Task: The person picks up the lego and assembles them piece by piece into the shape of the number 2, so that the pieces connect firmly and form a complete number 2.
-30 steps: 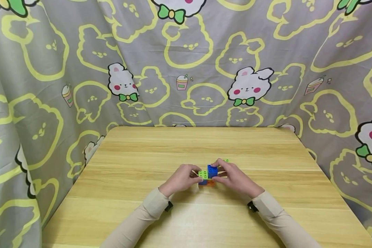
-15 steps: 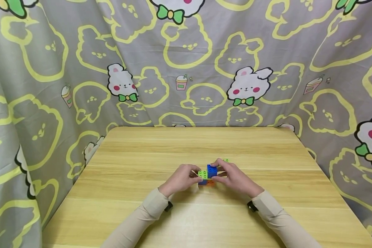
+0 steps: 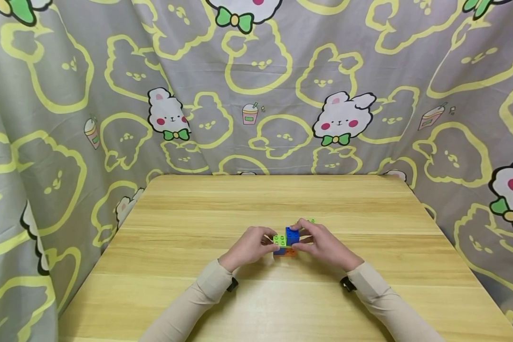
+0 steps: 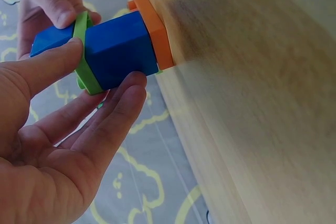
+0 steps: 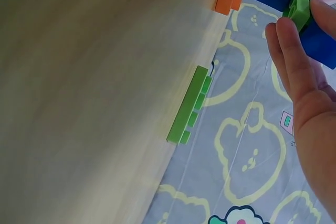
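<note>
Near the middle of the table stands a small stack of toy building bricks. At its base is a thin orange brick (image 4: 157, 32), with a blue brick (image 4: 121, 48) on it. A thin light-green brick (image 3: 279, 240) lies over that, and a second blue brick (image 3: 292, 236) sits on its right part. My left hand (image 3: 249, 245) grips the stack's left side, thumb on the green brick's edge. My right hand (image 3: 328, 247) holds the upper blue brick between thumb and fingers. Whether the upper blue brick is fully pressed down cannot be made out.
Another thin green brick (image 5: 189, 108) with a row of studs lies on the wooden table (image 3: 188, 204), behind my right hand and mostly hidden by it in the head view. A patterned curtain (image 3: 222, 118) hangs around the table's back and sides.
</note>
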Available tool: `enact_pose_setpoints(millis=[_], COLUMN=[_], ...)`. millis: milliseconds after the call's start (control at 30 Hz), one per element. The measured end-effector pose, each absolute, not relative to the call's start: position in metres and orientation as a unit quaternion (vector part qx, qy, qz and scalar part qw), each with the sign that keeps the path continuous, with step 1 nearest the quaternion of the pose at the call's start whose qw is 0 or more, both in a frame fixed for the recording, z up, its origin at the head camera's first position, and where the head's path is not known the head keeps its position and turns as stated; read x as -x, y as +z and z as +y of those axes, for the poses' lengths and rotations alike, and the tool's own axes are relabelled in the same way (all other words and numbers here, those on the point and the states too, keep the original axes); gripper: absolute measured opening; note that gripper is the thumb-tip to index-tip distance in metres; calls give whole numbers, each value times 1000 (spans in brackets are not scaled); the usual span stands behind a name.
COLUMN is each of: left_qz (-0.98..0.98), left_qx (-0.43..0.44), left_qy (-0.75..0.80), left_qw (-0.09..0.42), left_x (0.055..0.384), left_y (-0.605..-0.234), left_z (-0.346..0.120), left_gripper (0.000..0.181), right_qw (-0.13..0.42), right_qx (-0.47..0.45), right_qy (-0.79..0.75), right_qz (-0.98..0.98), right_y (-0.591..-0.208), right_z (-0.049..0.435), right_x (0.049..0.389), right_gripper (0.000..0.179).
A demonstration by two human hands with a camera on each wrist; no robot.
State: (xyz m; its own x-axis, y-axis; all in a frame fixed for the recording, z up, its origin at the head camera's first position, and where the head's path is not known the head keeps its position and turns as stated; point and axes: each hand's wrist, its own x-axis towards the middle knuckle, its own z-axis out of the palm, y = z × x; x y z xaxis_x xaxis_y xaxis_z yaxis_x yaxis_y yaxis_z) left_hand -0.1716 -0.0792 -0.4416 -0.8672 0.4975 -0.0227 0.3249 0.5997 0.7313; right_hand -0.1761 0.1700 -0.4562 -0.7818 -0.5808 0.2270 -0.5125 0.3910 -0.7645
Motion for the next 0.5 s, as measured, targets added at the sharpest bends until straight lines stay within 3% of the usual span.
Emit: enact_pose_setpoints(millis=[500], left_qz=[887], left_qx=[-232], left_qy=[383], left_qw=[110], left_x=[171], left_y=[-442], left_z=[-80], left_gripper=[31], right_qw=[42], right_qx=[327], right_qy=[-451], right_qz=[829], right_y=[-456], right_z=[171], right_x=[178], right_gripper=[27])
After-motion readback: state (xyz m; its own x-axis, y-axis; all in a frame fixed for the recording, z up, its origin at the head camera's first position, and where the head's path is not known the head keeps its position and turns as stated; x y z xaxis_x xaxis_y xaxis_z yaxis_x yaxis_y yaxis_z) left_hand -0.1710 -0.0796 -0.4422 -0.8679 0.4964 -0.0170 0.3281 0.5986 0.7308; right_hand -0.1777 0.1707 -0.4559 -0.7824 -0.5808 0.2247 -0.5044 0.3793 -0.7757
